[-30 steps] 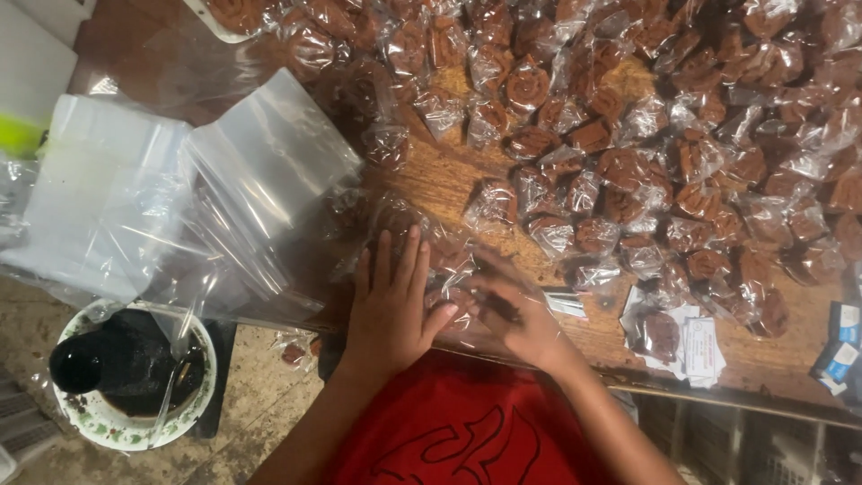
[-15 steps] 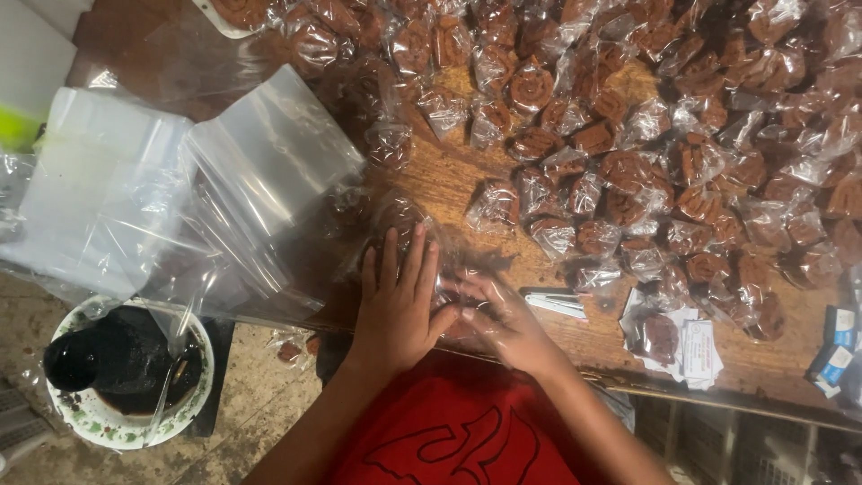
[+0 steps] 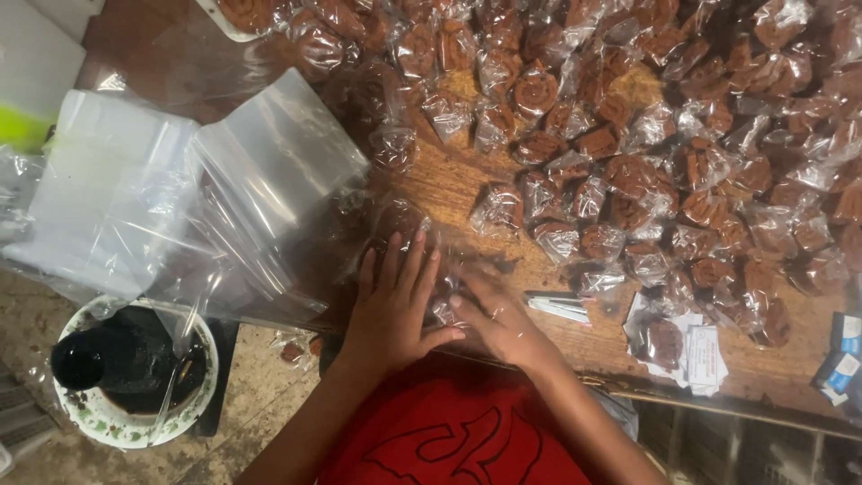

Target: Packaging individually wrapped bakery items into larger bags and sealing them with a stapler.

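A person in a red shirt (image 3: 449, 431) with a dark line print, forearms bare, no gloves

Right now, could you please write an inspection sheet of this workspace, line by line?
Surface: wooden table, worn, largely covered.
Job's things: small clear wrapped packet under both hands; many wrapped brown spiral pieces spread over the table's far and right side.
Clutter: stacks of clear plastic bags to the left; white bowl with a dark bottle in it, low left; printed paper slips and small boxes to the right.
Grippers: left hand flat, fingers spread, pressing on the plastic; right hand beside it, touching the same packet.
Cables: nothing seen.
Surroundings: rough floor below the table; person's red shirt.
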